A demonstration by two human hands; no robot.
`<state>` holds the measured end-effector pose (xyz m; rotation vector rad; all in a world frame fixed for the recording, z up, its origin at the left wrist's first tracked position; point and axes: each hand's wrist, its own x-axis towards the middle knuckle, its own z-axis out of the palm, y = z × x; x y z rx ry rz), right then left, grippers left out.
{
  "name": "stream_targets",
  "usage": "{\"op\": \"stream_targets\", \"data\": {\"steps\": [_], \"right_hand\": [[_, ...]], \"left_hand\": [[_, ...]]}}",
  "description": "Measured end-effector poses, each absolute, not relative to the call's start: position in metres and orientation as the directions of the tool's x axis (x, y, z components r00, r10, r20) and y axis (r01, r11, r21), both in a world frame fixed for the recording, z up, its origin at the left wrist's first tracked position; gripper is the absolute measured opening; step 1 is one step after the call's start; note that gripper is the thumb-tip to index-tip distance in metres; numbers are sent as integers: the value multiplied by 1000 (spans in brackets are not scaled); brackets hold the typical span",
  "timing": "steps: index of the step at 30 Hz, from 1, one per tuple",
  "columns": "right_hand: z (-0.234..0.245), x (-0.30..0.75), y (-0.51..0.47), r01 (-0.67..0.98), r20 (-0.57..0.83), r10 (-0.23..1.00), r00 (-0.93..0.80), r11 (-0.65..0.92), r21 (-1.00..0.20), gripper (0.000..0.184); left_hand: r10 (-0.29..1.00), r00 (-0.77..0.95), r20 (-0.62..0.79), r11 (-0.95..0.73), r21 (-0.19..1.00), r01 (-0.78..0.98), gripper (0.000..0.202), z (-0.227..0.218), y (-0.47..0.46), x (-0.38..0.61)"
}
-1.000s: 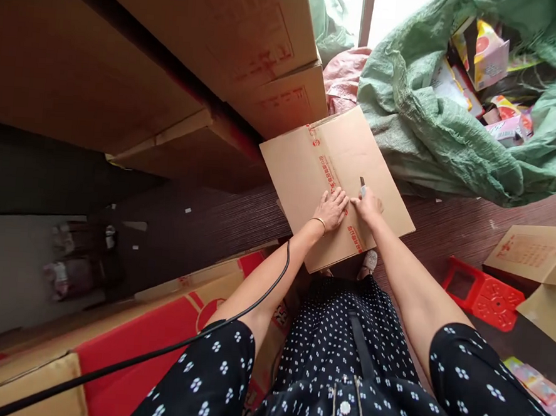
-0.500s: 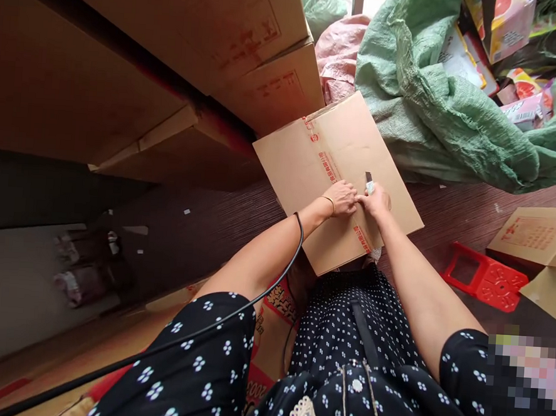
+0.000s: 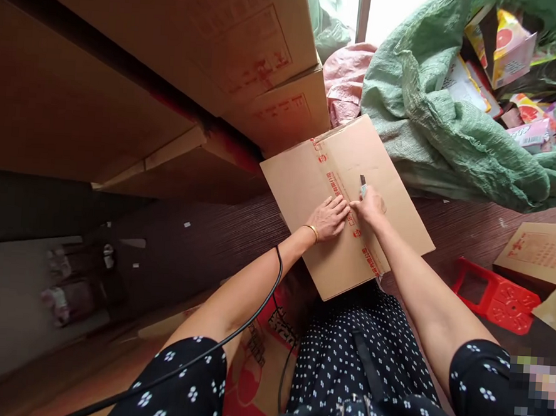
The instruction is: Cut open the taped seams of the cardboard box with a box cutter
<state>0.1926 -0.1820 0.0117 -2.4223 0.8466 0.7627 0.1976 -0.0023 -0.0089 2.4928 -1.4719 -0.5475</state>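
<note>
A cardboard box (image 3: 303, 178) lies before me, with red-printed clear tape (image 3: 335, 181) running along its middle seam. My left hand (image 3: 329, 217) rests on the box's top, fingers stretched out flat beside the tape. In my right hand (image 3: 371, 205) is a utility knife (image 3: 363, 187), its dark blade pointing up and away from me over the cardboard. The right thumb reaches toward the tape, near the left fingertips. Most of the knife's handle is hidden by the hand.
Large cartons (image 3: 266, 94) are stacked at the left. A green woven sack (image 3: 424, 129) with several colourful packets stands at the upper right. On the floor at right are a red plastic stool (image 3: 503, 300) and an opened carton (image 3: 546, 249). A black cable (image 3: 232, 337) crosses my left arm.
My left hand has slid left and its fingers have flattened on the box, where both hands were together at the tape. The right hand still holds the knife. The view has shifted slightly.
</note>
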Motion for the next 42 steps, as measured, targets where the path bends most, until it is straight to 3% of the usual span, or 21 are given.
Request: {"op": "stream_targets", "data": {"steps": [6,9,14,24,30,35,42], "right_hand": [[9,198,-184,-668,-630,-436,643,-721,-185,43],[9,197,-186,-649,-620,-423,661,-737,-190,40],[7,199,-190,-649,-625,-419,659,-737,-189,26],[-6,195,-200,-619,-604,-367,708,-734,-280,21],[-10,195,-203,-642,-618,-353,703,-688,-337,36],[-1,193,-200,-646,-610,-362,705,-682,-342,26],[-3,190,-198,-678,-595,-369,714,-577,-456,24]], "left_hand": [[-941,289,-178,-333,312,-890,52,-8,-9,209],[-956,241,-168,-283,309,-908,43,0,-19,220],[-940,209,-268,-299,359,-884,31,11,-52,234],[-918,212,-335,-332,357,-873,33,18,-63,240],[-932,204,-300,-311,371,-875,31,17,-51,237],[-915,248,-317,-355,349,-867,30,16,-50,229],[-925,300,-234,-366,332,-869,30,6,-57,222]]}}
